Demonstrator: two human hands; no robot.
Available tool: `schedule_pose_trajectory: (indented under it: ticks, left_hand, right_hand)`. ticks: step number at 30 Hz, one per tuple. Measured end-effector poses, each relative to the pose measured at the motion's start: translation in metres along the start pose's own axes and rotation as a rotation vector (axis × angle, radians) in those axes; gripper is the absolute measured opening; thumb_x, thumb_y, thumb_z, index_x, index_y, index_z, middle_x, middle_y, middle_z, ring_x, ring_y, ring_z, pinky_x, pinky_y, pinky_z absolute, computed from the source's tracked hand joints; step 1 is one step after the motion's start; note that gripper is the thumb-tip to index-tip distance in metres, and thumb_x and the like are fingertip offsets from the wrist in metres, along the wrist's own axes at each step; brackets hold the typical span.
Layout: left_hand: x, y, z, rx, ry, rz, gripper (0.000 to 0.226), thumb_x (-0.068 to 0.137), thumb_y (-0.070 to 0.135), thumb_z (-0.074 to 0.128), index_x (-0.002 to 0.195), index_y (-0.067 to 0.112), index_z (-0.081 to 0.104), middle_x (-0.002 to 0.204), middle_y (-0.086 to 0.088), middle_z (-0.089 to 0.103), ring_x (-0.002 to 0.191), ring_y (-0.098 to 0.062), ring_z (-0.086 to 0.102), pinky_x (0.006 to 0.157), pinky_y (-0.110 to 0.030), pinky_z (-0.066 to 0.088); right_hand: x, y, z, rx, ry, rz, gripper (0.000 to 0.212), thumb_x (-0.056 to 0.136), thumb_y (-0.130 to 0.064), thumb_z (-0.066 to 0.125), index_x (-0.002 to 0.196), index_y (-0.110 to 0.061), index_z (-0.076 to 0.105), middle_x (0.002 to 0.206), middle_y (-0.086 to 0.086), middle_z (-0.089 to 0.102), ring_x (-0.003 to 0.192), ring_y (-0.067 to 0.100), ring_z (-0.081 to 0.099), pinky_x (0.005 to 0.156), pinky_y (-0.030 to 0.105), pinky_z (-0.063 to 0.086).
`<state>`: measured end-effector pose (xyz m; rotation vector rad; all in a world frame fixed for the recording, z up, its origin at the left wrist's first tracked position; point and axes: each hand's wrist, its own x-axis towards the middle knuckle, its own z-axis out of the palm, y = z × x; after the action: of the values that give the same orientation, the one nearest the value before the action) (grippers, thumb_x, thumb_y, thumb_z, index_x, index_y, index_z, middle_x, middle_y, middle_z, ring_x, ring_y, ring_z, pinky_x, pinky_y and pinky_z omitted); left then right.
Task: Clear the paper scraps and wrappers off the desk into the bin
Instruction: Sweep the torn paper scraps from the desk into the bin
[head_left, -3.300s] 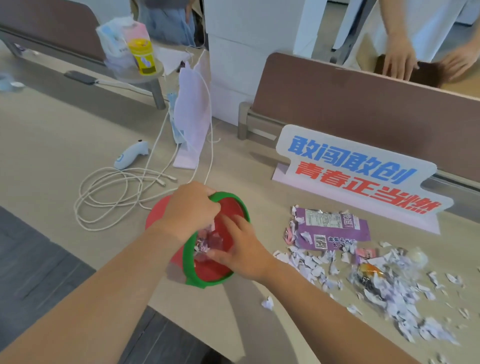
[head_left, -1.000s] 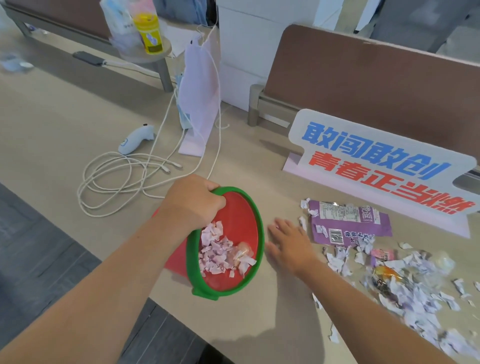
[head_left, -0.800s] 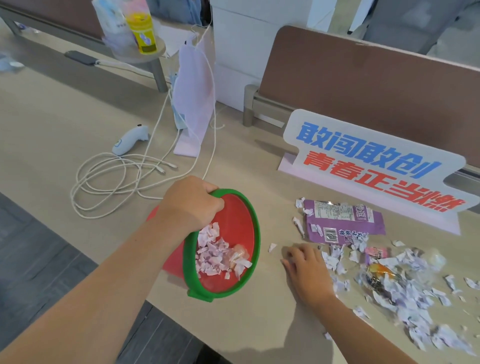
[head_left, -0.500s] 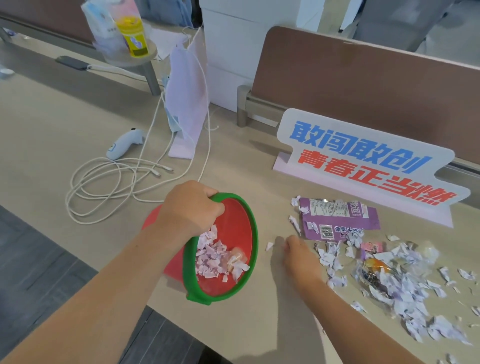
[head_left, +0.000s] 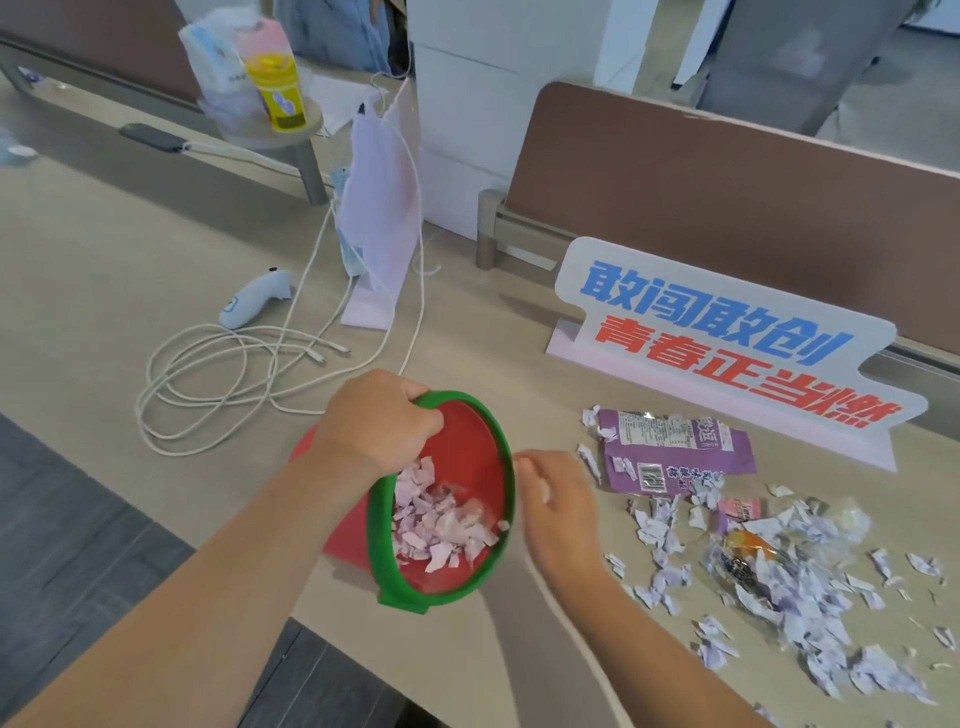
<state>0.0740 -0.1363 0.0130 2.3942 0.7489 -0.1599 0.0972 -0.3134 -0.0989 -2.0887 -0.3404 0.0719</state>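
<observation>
A red bin with a green rim (head_left: 384, 525) is tilted at the desk's front edge, with several pale paper scraps (head_left: 441, 525) inside. My left hand (head_left: 376, 421) grips the far left of the rim. My right hand (head_left: 553, 501) is just right of the rim, blurred, with its fingertips pinched together on a small scrap. A purple wrapper (head_left: 675, 457) lies flat to the right. Torn scraps (head_left: 810, 613) and a clear candy wrapper (head_left: 743, 561) are spread further right.
A standing sign (head_left: 727, 338) with blue and red characters is behind the scraps, in front of a brown divider (head_left: 727, 187). White cables (head_left: 228, 374), a small white handheld device (head_left: 254, 304) and a hanging face mask (head_left: 382, 218) are to the left. The desk edge (head_left: 332, 629) runs under the bin.
My right hand left the bin, reached to the scraps by the purple wrapper, then came back to the bin's rim. The loose scrap beside the bin is gone from the desk.
</observation>
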Motion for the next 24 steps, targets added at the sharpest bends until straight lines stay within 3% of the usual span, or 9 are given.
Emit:
schedule_pose_trajectory:
  ticks: [2, 4, 7, 11, 13, 16, 18, 21, 24]
  left_hand:
    - [0.001, -0.003, -0.003, -0.011, 0.010, -0.002, 0.020, 0.077, 0.022, 0.063, 0.087, 0.014, 0.078, 0.064, -0.011, 0.069, 0.055, -0.019, 0.054, 0.051, -0.027, 0.042]
    - [0.001, -0.003, -0.003, -0.016, 0.017, -0.004, 0.020, 0.077, 0.022, 0.064, 0.087, 0.012, 0.078, 0.057, -0.007, 0.062, 0.054, -0.019, 0.053, 0.053, -0.028, 0.042]
    - [0.000, -0.003, -0.003, -0.022, 0.020, -0.008, 0.021, 0.077, 0.021, 0.063, 0.087, 0.012, 0.078, 0.056, -0.005, 0.060, 0.053, -0.019, 0.052, 0.053, -0.029, 0.042]
    - [0.001, -0.006, -0.006, -0.029, 0.014, -0.016, 0.020, 0.078, 0.022, 0.063, 0.088, 0.013, 0.078, 0.050, -0.001, 0.056, 0.049, -0.017, 0.049, 0.050, -0.027, 0.039]
    - [0.003, -0.008, -0.008, -0.055, 0.020, -0.029, 0.019, 0.078, 0.022, 0.064, 0.088, 0.014, 0.078, 0.046, 0.001, 0.051, 0.045, -0.016, 0.046, 0.047, -0.026, 0.036]
    - [0.006, -0.014, -0.011, -0.109, 0.036, -0.047, 0.019, 0.078, 0.020, 0.065, 0.089, 0.012, 0.078, 0.049, -0.003, 0.054, 0.045, -0.018, 0.044, 0.051, -0.027, 0.036]
    - [0.008, -0.019, -0.013, -0.133, 0.040, -0.055, 0.019, 0.077, 0.019, 0.066, 0.089, 0.011, 0.079, 0.055, -0.007, 0.057, 0.047, -0.020, 0.045, 0.053, -0.029, 0.038]
    - [0.009, -0.023, -0.015, -0.168, 0.026, -0.062, 0.015, 0.077, 0.019, 0.067, 0.085, 0.016, 0.080, 0.055, -0.007, 0.060, 0.047, -0.021, 0.048, 0.055, -0.029, 0.040]
    - [0.007, -0.021, -0.018, -0.207, 0.014, -0.053, 0.014, 0.076, 0.017, 0.068, 0.083, 0.015, 0.080, 0.058, -0.015, 0.066, 0.049, -0.022, 0.052, 0.058, -0.035, 0.048]
  right_hand:
    - [0.015, 0.027, -0.004, -0.154, 0.021, 0.181, 0.017, 0.090, -0.017, 0.050, 0.100, -0.013, 0.064, 0.096, 0.001, 0.058, 0.099, 0.024, 0.055, 0.086, 0.035, 0.043]
    - [0.024, 0.051, 0.002, -0.351, -0.202, 0.293, 0.028, 0.087, -0.021, 0.054, 0.113, -0.012, 0.058, 0.110, 0.009, 0.054, 0.107, 0.028, 0.051, 0.091, 0.034, 0.039]
    - [0.019, 0.075, 0.010, -0.518, -0.393, 0.209, 0.029, 0.084, -0.021, 0.057, 0.111, -0.012, 0.056, 0.113, 0.008, 0.047, 0.104, 0.028, 0.048, 0.088, 0.032, 0.041]
    - [0.001, 0.084, 0.010, -0.560, -0.454, 0.097, 0.009, 0.089, -0.006, 0.046, 0.087, -0.006, 0.055, 0.092, 0.009, 0.050, 0.082, 0.020, 0.040, 0.068, 0.026, 0.026]
    - [0.000, 0.073, 0.007, -0.468, -0.375, 0.264, 0.016, 0.088, -0.006, 0.044, 0.074, -0.012, 0.049, 0.081, 0.006, 0.051, 0.075, 0.020, 0.042, 0.059, 0.030, 0.027]
    - [0.005, 0.036, -0.002, -0.120, -0.034, 0.472, 0.016, 0.091, -0.015, 0.046, 0.076, -0.015, 0.052, 0.075, 0.002, 0.057, 0.065, 0.016, 0.050, 0.051, 0.021, 0.033]
    - [0.004, 0.003, -0.007, -0.044, 0.065, 0.308, 0.013, 0.091, -0.016, 0.048, 0.085, -0.017, 0.060, 0.081, -0.003, 0.061, 0.069, 0.003, 0.052, 0.056, 0.013, 0.035]
    - [0.002, -0.035, -0.005, -0.052, -0.252, -0.026, 0.019, 0.090, -0.018, 0.053, 0.104, -0.019, 0.066, 0.099, -0.012, 0.057, 0.090, 0.000, 0.050, 0.078, 0.002, 0.032]
    - [0.007, -0.036, -0.003, -0.141, -0.279, -0.115, 0.029, 0.090, -0.026, 0.054, 0.118, -0.021, 0.059, 0.118, -0.007, 0.051, 0.109, 0.005, 0.042, 0.098, 0.010, 0.028]
